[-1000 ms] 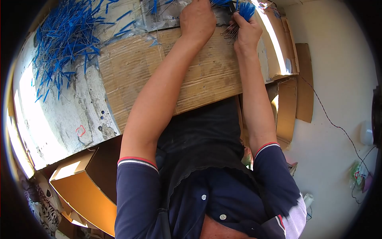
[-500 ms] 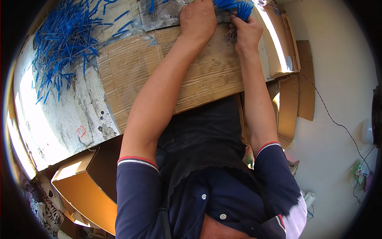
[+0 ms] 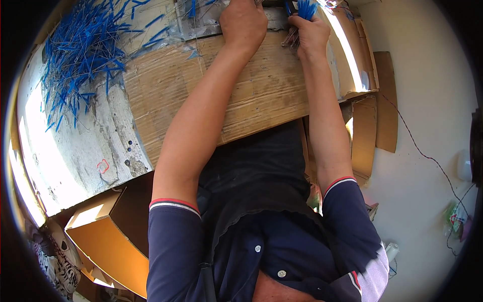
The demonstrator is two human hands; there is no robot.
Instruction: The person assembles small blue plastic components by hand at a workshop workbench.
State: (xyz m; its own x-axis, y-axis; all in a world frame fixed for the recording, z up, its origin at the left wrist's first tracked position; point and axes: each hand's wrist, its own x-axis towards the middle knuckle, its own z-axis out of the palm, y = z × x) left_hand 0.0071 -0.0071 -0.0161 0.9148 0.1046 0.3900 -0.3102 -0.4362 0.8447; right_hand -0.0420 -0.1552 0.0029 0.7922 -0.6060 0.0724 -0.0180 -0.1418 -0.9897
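Near the top edge, my right hand (image 3: 313, 38) is closed round a bundle of small blue twisted-wire brushes (image 3: 306, 8), bristles up, with their thin wire stems (image 3: 291, 38) sticking out below the thumb. To its left, my left hand (image 3: 244, 24) has its fingers curled together. Its fingertips are partly cut off by the top edge, and what they hold, if anything, cannot be made out. A large tangled pile of the same blue brushes (image 3: 83, 55) lies at the far left, with several loose ones (image 3: 155, 36) between it and my left hand.
A taped cardboard sheet (image 3: 176, 85) covers the middle of the worn white table (image 3: 95, 146). Under the table's left side stands an open cardboard box (image 3: 108, 231). More cardboard (image 3: 386, 100) leans at the right, where a thin cord (image 3: 422, 151) runs along the pale wall.
My left hand has shifted slightly left and down, away from the bundle. Blue bristles that showed between the hands have mostly gone from there. My right hand keeps its grip, almost still.
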